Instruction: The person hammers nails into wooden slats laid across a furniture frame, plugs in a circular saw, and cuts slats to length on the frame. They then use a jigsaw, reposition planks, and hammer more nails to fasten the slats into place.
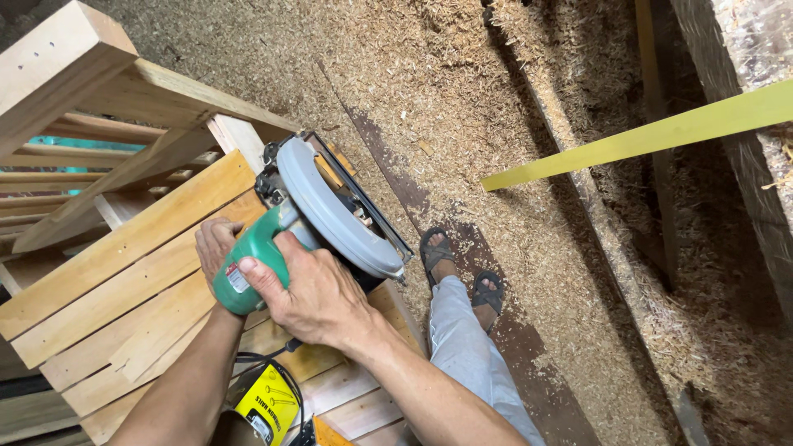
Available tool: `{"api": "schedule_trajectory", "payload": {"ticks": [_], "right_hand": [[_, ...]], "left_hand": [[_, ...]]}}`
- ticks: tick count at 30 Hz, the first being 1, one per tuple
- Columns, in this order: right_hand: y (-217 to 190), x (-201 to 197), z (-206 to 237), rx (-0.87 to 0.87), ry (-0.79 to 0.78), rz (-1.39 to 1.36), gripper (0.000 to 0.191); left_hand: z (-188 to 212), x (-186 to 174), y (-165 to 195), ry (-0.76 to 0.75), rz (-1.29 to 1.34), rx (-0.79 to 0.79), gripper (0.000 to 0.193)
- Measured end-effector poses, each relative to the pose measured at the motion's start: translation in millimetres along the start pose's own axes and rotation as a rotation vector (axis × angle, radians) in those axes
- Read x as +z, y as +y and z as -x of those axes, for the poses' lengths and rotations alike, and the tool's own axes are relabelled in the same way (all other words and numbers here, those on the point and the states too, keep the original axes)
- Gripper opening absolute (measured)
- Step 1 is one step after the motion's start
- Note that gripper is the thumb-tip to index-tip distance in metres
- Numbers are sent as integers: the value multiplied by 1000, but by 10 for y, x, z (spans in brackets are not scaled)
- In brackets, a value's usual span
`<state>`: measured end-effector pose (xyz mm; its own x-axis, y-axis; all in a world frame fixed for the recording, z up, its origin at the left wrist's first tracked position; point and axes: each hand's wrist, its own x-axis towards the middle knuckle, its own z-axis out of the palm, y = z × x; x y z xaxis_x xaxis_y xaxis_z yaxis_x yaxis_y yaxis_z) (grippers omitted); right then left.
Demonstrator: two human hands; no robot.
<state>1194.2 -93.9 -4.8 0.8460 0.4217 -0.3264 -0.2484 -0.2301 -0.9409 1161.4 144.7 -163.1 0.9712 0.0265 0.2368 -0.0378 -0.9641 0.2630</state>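
The green circular saw (318, 223) sits at the right-hand edge of the slatted wooden frame (124, 272), its grey blade guard (339, 211) tipped out over the edge towards the floor. The right hand (318, 297) is wrapped firmly over the saw's motor housing from above, fingers curled round the green body; the left hand (216, 248) is closed round the rear of the same housing, thumb side resting against the slats. Both hands are gripping the tool, neither is free. From where I stand, doing this well looks like a matter of keeping the base plate flat on the slat, wrists locked, and the black cord (264, 363) trailing behind rather than under the blade. That cord loops down past a yellow nail box (268, 405) lying near the frame's lower edge. The person's sandalled feet (462, 272) are planted just beside the frame's right edge, close under the saw, so they deserve watching. All around, the floor (512, 99) is deep in sawdust and shavings, and a yellow-green board (644, 136) crosses the upper right.
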Motion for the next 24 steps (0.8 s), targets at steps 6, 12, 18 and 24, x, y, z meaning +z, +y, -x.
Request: {"api": "schedule_trajectory", "payload": {"ticks": [6,12,18,24], "right_hand": [[-18,-3,-12,2,-6,-15,65],[-26,-19,-30,-8,-12,-37,67],[-40,-46,-36,-16,-22,-60,68],[-35,-52,-63,-13,-35,-63,68]], "left_hand": [[16,45,-21,-6,-116,-27,27],[25,81,-31,-16,-181,-38,27],[25,70,-62,-22,-163,-4,27],[12,67,-71,-43,-126,-9,27]]}}
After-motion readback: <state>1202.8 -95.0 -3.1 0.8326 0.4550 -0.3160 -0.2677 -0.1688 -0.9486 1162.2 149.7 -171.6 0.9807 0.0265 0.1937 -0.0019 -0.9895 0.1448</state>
